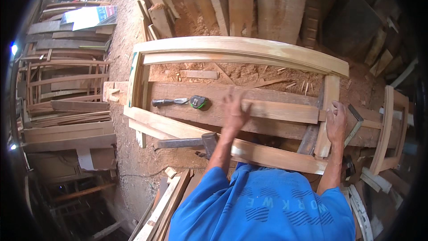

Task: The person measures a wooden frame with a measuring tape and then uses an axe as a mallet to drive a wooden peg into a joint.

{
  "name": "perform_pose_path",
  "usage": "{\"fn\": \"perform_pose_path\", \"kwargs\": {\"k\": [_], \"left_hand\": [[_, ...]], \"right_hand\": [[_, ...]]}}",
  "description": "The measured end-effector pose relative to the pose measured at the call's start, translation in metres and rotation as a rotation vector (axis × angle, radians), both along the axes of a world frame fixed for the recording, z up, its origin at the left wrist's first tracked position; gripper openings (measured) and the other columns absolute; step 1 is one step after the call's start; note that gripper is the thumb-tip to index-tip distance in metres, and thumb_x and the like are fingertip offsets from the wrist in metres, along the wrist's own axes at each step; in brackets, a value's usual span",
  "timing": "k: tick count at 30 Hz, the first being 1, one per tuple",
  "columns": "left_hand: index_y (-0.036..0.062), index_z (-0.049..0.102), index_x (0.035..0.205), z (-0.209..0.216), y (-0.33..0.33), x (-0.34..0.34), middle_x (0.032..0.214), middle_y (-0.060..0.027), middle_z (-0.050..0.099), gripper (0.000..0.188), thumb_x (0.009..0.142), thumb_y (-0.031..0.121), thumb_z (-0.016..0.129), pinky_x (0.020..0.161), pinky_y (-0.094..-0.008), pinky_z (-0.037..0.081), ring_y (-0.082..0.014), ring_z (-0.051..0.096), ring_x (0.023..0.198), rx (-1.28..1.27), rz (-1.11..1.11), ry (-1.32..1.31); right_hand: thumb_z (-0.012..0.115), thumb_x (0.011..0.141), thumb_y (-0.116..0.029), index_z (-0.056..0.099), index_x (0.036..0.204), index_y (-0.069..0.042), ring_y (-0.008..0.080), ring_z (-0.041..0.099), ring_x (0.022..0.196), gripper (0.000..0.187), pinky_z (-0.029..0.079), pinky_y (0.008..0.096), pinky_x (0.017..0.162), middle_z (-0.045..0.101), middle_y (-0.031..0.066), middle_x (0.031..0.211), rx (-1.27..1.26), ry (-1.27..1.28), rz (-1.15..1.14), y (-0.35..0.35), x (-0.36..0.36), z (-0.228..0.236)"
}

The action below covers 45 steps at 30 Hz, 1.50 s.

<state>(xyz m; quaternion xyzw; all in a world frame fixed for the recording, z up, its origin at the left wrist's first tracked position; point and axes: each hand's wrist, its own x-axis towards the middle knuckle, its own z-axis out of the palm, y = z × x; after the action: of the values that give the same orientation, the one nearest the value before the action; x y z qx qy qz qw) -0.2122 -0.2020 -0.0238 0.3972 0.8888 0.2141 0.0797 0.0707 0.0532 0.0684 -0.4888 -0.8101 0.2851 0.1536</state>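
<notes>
A wooden frame with a curved far rail lies across a plank bench. Inside it is a short light board. My left hand is at the board's left end, fingers stretched out and slightly blurred. At the frame's right end piece, my right hand bends its fingers over the wood. A metal square stands just beyond that hand. To the left, a chisel with a dark handle lies against a black and green tape measure.
A dark metal bar with a block at one end lies by my left forearm. Wood shavings cover the ground behind the bench. Upright planks lean at the back, stacked frames stand left, and a smaller frame stands right.
</notes>
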Motion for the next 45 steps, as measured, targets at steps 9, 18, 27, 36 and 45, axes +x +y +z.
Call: {"fn": "perform_pose_path", "kwargs": {"k": [9,18,27,36,45], "left_hand": [[0.0252,0.052,0.145,-0.039,-0.146,-0.14,0.146,-0.0314,0.047,0.08,0.074,0.039,0.085,0.103,-0.0483,0.047,-0.0475,0.049,0.13,-0.463,0.223,-0.176],[0.0106,0.056,0.136,0.073,-0.063,-0.062,0.111,-0.0182,0.071,0.073,0.079,0.048,0.082,0.092,-0.0435,0.054,-0.0324,0.068,0.104,-0.197,-0.04,-0.631],[0.0002,0.038,0.148,0.038,-0.016,0.086,0.135,-0.0154,0.055,0.057,0.11,0.043,0.039,0.098,-0.0404,0.052,-0.0252,0.06,0.117,0.409,0.074,-1.817],[0.0034,0.063,0.109,0.037,0.005,0.089,0.096,-0.0026,0.068,0.019,0.1,0.02,0.067,0.073,-0.0257,0.055,-0.0105,0.064,0.086,0.255,-0.014,-1.591],[0.0089,0.071,0.099,0.007,-0.033,0.003,0.082,0.0044,0.063,0.011,0.098,0.019,0.068,0.063,-0.0248,0.04,-0.0065,0.05,0.07,0.459,0.347,-1.106]], "right_hand": [[0.063,0.093,-0.016,0.061,0.123,0.001,0.0376,0.06,0.113,0.035,0.049,0.045,0.097,0.063,0.0225,0.116,-0.126,0.008,0.294,-0.074,-0.094,0.023],[0.075,0.085,-0.035,0.037,0.154,-0.007,0.042,0.046,0.134,0.084,0.041,0.0481,0.113,0.043,0.0228,0.146,-0.186,0.004,0.668,-0.151,-0.128,0.027],[0.072,0.089,-0.019,0.037,0.153,-0.012,0.0404,0.055,0.126,0.074,0.045,0.0469,0.107,0.057,0.0229,0.134,-0.531,0.109,0.553,-0.134,-0.082,0.023],[0.072,0.087,-0.031,0.05,0.144,-0.008,0.0396,0.057,0.11,0.065,0.046,0.048,0.098,0.06,0.021,0.119,-0.323,-0.053,0.62,-0.117,-0.038,0.017],[0.068,0.087,-0.02,0.068,0.128,-0.015,0.0341,0.053,0.118,0.042,0.039,0.0469,0.107,0.059,0.0149,0.123,-0.125,-0.409,0.41,-0.009,0.031,0.044]]}}
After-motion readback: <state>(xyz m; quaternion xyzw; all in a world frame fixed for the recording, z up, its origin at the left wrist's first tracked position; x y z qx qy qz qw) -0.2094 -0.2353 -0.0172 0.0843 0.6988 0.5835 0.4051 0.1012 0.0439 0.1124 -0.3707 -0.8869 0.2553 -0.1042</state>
